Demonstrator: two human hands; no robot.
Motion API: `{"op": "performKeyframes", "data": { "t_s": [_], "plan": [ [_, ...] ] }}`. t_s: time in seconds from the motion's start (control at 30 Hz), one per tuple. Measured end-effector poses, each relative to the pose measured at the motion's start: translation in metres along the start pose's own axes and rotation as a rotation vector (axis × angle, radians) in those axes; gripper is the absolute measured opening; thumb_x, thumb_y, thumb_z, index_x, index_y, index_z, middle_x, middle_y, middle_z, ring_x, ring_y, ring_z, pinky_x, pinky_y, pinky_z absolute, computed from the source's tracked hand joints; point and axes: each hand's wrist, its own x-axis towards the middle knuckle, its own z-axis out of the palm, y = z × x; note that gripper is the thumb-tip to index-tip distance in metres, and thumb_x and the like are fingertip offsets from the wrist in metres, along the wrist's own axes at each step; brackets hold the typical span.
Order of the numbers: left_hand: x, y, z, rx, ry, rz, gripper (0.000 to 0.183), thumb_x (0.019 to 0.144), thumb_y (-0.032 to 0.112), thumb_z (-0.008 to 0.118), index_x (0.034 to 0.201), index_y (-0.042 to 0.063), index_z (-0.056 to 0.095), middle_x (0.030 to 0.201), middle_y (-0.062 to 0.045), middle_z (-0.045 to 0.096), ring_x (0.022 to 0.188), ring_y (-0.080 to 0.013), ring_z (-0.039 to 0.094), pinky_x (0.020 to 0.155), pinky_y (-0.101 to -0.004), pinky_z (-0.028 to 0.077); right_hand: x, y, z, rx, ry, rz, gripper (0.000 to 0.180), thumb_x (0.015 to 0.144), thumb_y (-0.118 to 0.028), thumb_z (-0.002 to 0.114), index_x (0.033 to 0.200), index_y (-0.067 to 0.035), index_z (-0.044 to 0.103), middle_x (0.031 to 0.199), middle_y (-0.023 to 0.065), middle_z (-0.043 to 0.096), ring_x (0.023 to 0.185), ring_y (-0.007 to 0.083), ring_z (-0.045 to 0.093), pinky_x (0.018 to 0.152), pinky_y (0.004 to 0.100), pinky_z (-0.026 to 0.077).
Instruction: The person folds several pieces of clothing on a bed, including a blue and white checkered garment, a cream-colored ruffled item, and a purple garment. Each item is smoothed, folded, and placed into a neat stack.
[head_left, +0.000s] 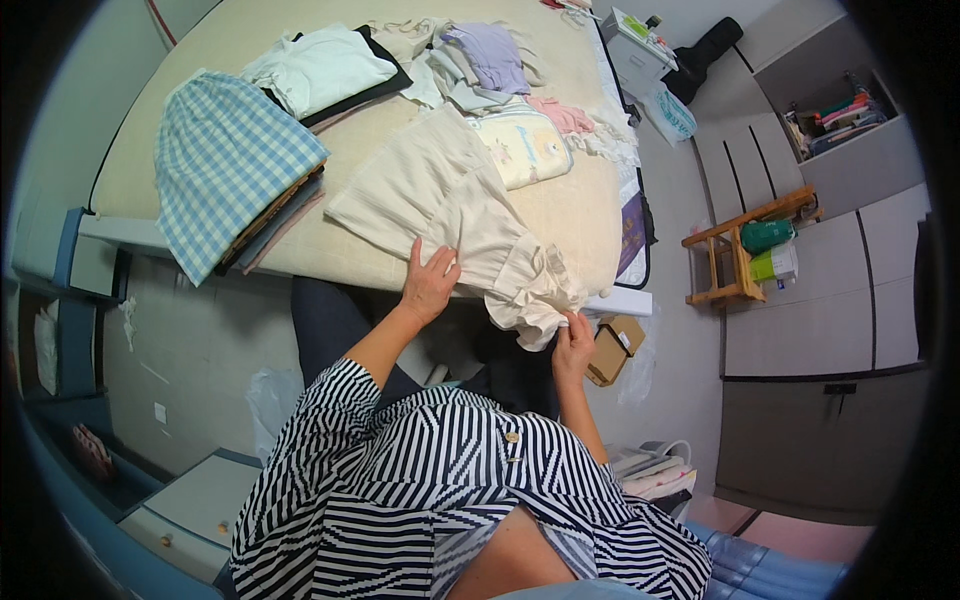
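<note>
A cream dress (457, 202) with a ruffled top lies slantwise on the bed (360, 142), its ruffled end hanging over the near edge. My left hand (430, 283) rests on the dress's near side, fingers spread. At the ruffled end, my right hand (574, 345) pinches the fabric between thumb and fingers. Just beyond the dress lies a folded cream cloth with a bear picture (529, 146). A blue-and-white checked garment (232, 157) tops a folded stack on the left. Behind that are a folded white garment (330, 67), a lavender garment (491, 56) and a pink one (559, 114).
An open cardboard box (615, 349) is on the floor beside my right hand. A wooden stool (724, 274) holding green packages stands at the right, near grey cabinets (802, 315). A clear plastic bag (274, 409) lies at the left, near a low drawer unit (196, 499).
</note>
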Motion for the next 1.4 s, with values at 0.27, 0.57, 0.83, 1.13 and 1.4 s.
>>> {"op": "performKeyframes", "data": {
  "t_s": [0.27, 0.57, 0.83, 1.13, 1.4],
  "plan": [
    [0.013, 0.023, -0.010, 0.068, -0.197, 0.014, 0.031, 0.073, 0.008, 0.057, 0.104, 0.004, 0.055, 0.122, -0.017, 0.048, 0.121, -0.0283, 0.043, 0.104, -0.0641, 0.014, -0.026, -0.003, 0.015, 0.338, -0.036, 0.239, 0.020, 0.085, -0.005, 0.055, 0.103, 0.001, 0.063, 0.096, 0.0132, 0.060, 0.090, 0.0257, 0.058, 0.082, 0.0309, 0.045],
    [0.011, 0.023, -0.001, -0.051, -0.227, -0.045, 0.049, 0.067, 0.007, 0.064, 0.114, 0.003, 0.050, 0.126, -0.014, 0.044, 0.123, -0.0272, 0.041, 0.107, -0.0563, 0.018, 0.019, -0.047, -0.020, 0.135, 0.073, -0.269, 0.029, 0.073, 0.006, 0.063, 0.100, -0.004, 0.064, 0.094, 0.0131, 0.055, 0.085, 0.0287, 0.055, 0.075, 0.0334, 0.045],
    [0.001, 0.009, 0.008, -0.447, -0.124, -0.233, 0.040, 0.073, 0.002, 0.054, 0.114, 0.002, 0.051, 0.119, -0.014, 0.053, 0.119, -0.0299, 0.046, 0.107, -0.0491, 0.024, 0.084, -0.090, -0.032, 0.020, 0.121, -0.630, 0.032, 0.062, 0.003, 0.064, 0.093, -0.005, 0.064, 0.089, 0.0128, 0.055, 0.084, 0.0309, 0.053, 0.075, 0.0400, 0.043],
    [0.017, -0.026, 0.017, -1.446, 0.097, -1.116, 0.032, 0.087, 0.015, 0.052, 0.116, 0.001, 0.054, 0.106, -0.006, 0.060, 0.097, -0.0162, 0.055, 0.085, -0.0291, 0.041, 0.256, -0.241, 0.112, -0.101, -0.165, -0.868, 0.018, 0.074, -0.020, 0.064, 0.088, -0.008, 0.065, 0.096, 0.0101, 0.061, 0.098, 0.0303, 0.053, 0.080, 0.0429, 0.041],
    [0.013, -0.038, 0.014, -1.722, 0.228, -1.121, 0.031, 0.084, 0.009, 0.057, 0.112, -0.003, 0.050, 0.109, -0.009, 0.058, 0.101, -0.0180, 0.055, 0.085, -0.0304, 0.044, 0.261, -0.149, 0.160, -0.026, -0.445, -0.402, 0.034, 0.077, -0.031, 0.065, 0.099, -0.005, 0.065, 0.093, 0.0184, 0.065, 0.088, 0.0341, 0.061, 0.075, 0.0441, 0.048]
  ]
}}
